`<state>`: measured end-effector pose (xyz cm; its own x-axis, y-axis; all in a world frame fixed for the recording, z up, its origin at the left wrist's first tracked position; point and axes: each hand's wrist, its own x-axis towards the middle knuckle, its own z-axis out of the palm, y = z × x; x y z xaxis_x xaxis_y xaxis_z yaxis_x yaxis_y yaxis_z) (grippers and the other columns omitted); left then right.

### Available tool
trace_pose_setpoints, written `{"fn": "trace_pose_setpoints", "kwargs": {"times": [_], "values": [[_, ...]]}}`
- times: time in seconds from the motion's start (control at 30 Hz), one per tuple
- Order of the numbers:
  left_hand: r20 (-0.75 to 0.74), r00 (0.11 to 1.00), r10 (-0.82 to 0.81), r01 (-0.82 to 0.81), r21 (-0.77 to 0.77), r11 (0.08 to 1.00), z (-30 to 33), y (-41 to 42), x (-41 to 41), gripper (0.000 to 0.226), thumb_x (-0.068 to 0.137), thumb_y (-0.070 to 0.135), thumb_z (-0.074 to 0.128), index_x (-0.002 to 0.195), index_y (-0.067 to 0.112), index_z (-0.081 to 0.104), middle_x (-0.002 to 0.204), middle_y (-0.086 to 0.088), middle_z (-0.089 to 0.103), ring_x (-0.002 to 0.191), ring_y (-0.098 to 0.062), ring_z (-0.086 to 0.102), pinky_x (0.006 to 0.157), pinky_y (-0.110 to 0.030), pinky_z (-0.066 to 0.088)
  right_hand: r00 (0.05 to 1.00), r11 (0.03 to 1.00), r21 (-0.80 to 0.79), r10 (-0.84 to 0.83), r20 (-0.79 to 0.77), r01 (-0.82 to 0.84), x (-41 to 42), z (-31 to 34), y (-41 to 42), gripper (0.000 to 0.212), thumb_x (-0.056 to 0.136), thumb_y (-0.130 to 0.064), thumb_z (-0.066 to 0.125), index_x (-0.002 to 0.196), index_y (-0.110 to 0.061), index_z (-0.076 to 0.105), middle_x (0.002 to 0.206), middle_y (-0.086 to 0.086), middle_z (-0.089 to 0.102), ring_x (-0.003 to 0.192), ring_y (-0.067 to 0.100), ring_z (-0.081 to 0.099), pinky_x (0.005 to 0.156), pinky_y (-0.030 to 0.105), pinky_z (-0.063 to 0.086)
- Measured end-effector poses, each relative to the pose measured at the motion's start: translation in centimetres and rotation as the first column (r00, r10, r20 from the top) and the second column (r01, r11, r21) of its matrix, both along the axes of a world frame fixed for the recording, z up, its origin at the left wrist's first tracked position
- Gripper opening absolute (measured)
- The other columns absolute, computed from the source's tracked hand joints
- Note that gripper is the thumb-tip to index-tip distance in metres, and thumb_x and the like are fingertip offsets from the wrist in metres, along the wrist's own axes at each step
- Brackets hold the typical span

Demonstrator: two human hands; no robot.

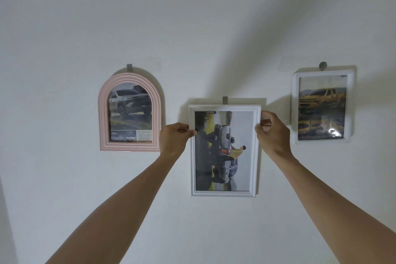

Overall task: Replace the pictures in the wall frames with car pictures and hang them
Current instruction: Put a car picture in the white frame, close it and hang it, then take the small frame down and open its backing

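Both forearms run off the bottom edge. Left hand (176, 137) and right hand (271, 133) pinch the white frame's (256, 156) upper side edges; fingertips hidden behind it. Bare wall (192, 28) surrounds it; pink arched frame (102, 113) and rounded white frame (294, 109) hang well apart.

On the wall (214, 28), the arched frame (129, 111) hung left, the rectangular frame (224, 150) centre and lower, the rounded-corner frame (322, 106) right.

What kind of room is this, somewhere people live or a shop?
Probably a home, though I can't be sure: a plain white wall with three small mismatched frames on hooks, a pink arched frame, a white middle frame held by both hands, and a rounded white frame.
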<state>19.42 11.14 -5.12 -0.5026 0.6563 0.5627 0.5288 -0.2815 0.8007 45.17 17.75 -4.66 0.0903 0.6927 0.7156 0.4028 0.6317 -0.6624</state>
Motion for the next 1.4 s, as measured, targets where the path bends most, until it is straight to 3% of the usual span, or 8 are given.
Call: {"fn": "trace_pose_setpoints", "kwargs": {"times": [0.27, 0.4, 0.53, 0.83, 0.93, 1.03, 1.23, 1.4], "values": [[-0.016, 0.999, 0.030, -0.031, -0.036, 0.999, 0.6, -0.2, 0.4, 0.041, 0.075, 0.033, 0.083, 0.108, 0.010, 0.073, 0.095, -0.002, 0.075, 0.086, -0.021, 0.069, 0.090, -0.037, 0.055, 1.000, 0.999, -0.036, 0.023, -0.008, -0.023, 0.9, 0.2, 0.0, 0.037, 0.089, -0.006, 0.066, 0.125, -0.011, 0.059, 0.108, 0.002, 0.070, 0.090, 0.014, 0.067, 0.070, 0.002, 0.041], [-0.018, 0.999, 0.033, -0.033, -0.030, 0.999, 0.7, -0.2, 0.3, 0.047, 0.075, 0.035, 0.083, 0.112, 0.010, 0.071, 0.096, -0.001, 0.074, 0.088, -0.017, 0.067, 0.085, -0.026, 0.052, 0.999, 0.999, -0.039, 0.035, 0.013, -0.034, 1.4, 0.3, -0.3, 0.038, 0.089, -0.006, 0.068, 0.125, -0.010, 0.059, 0.109, 0.004, 0.069, 0.092, 0.015, 0.067, 0.082, 0.016, 0.050], [-0.024, 0.998, 0.064, -0.064, -0.001, 0.998, 0.9, -0.2, 0.3, 0.058, 0.073, 0.042, 0.082, 0.120, 0.012, 0.067, 0.097, 0.001, 0.071, 0.092, -0.015, 0.065, 0.080, -0.021, 0.046, 0.999, 0.999, -0.043, 0.024, 0.030, -0.022, 1.9, 0.6, -0.3, 0.042, 0.089, -0.010, 0.069, 0.130, -0.011, 0.057, 0.109, 0.003, 0.066, 0.093, 0.015, 0.063, 0.071, 0.005, 0.039], [-0.211, 0.942, 0.260, -0.155, 0.413, 0.898, 5.0, 0.5, 5.1, 0.058, 0.078, 0.041, 0.077, 0.125, 0.014, 0.056, 0.125, -0.004, 0.053, 0.118, -0.022, 0.049, 0.103, -0.033, 0.037, 0.998, 0.978, 0.202, -0.055, 0.041, 0.046, 6.4, 4.5, -0.6, 0.034, 0.087, -0.017, 0.070, 0.120, -0.019, 0.063, 0.105, 0.000, 0.065, 0.088, 0.013, 0.066, 0.079, 0.032, 0.056], [-0.295, 0.911, 0.288, -0.110, 0.498, 0.860, 6.7, 1.3, 9.0, 0.056, 0.079, 0.038, 0.076, 0.125, 0.014, 0.055, 0.122, -0.003, 0.055, 0.111, -0.022, 0.050, 0.098, -0.028, 0.032, 0.984, 0.949, 0.275, -0.171, 0.039, 0.154, 9.7, 6.5, -0.5, 0.032, 0.086, -0.017, 0.069, 0.117, -0.018, 0.064, 0.109, 0.002, 0.064, 0.091, 0.013, 0.064, 0.081, 0.029, 0.052], [-0.331, 0.920, 0.210, -0.002, 0.532, 0.847, 7.9, 2.0, 13.9, 0.053, 0.080, 0.034, 0.075, 0.124, 0.013, 0.055, 0.118, -0.002, 0.055, 0.101, -0.023, 0.052, 0.091, -0.034, 0.043, 0.934, 0.891, 0.317, -0.355, 0.043, 0.324, 13.9, 7.7, -0.1, 0.031, 0.087, -0.022, 0.067, 0.117, -0.021, 0.063, 0.114, 0.001, 0.061, 0.098, 0.014, 0.061, 0.081, 0.031, 0.048], [-0.333, 0.939, -0.083, 0.183, 0.282, 0.942, 8.3, 3.6, 22.5, 0.052, 0.084, 0.036, 0.072, 0.128, 0.015, 0.051, 0.116, -0.001, 0.056, 0.084, -0.011, 0.054, 0.077, -0.026, 0.043, 0.924, 0.922, 0.069, -0.380, -0.042, 0.382, 21.9, 7.3, 1.7, 0.042, 0.090, -0.028, 0.066, 0.130, -0.020, 0.055, 0.127, 0.004, 0.057, 0.111, 0.022, 0.061, 0.090, 0.035, 0.048], [-0.147, 0.964, -0.220, 0.230, 0.055, 0.972, 7.0, 5.8, 26.8, 0.059, 0.086, 0.037, 0.072, 0.132, 0.012, 0.046, 0.123, -0.005, 0.056, 0.104, -0.014, 0.052, 0.081, -0.022, 0.039, 0.975, 0.954, -0.199, -0.220, 0.042, 0.224, 24.8, 5.8, 2.8, 0.055, 0.091, -0.038, 0.067, 0.140, -0.022, 0.046, 0.130, 0.004, 0.060, 0.106, 0.021, 0.060, 0.088, 0.031, 0.047]]}}
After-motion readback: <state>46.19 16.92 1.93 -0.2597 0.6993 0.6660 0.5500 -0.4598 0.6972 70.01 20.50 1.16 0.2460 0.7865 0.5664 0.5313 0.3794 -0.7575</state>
